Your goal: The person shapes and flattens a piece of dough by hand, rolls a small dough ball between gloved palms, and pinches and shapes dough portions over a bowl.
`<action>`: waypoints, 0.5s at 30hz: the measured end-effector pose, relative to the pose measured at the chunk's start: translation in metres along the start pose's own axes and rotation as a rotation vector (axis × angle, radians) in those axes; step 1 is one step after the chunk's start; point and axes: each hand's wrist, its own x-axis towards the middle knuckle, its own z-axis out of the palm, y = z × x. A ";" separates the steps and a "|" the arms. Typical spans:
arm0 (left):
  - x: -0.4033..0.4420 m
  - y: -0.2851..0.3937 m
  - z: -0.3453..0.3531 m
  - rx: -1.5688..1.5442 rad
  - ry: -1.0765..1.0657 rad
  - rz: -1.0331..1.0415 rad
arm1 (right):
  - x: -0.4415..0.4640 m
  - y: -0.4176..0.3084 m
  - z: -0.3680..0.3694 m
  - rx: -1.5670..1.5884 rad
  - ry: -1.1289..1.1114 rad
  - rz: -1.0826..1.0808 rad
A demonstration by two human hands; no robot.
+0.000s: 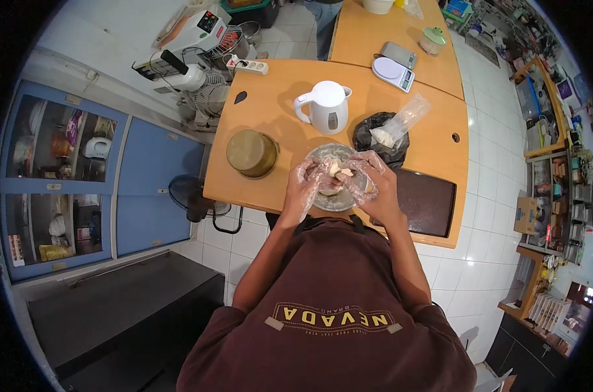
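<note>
Both of my hands are coated in white flour and meet over a round metal bowl (329, 204) near the table's front edge. My left hand (307, 186) curls its fingers around a pale piece of dough (336, 168). From the other side, my right hand (373, 185) pinches the same dough with bent fingers. Part of the dough is hidden behind the fingers. Inside the bowl, below the hands, more pale material shows, mostly covered.
A white electric kettle (329, 108) stands behind the bowl, with a black plastic bag (380, 138) and a clear bag (407, 117) to its right. A brown container (251, 154) sits left, a dark baking tray (422, 202) right. Farther back lies a kitchen scale (394, 74).
</note>
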 end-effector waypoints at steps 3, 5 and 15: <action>0.000 -0.002 0.002 0.000 0.012 0.028 | -0.002 0.004 0.007 -0.043 0.027 -0.007; 0.000 0.003 0.007 0.025 0.040 0.024 | -0.007 0.013 0.008 -0.074 -0.015 0.013; -0.004 -0.008 -0.006 -0.138 0.020 -0.010 | 0.005 -0.003 0.003 0.002 0.043 0.017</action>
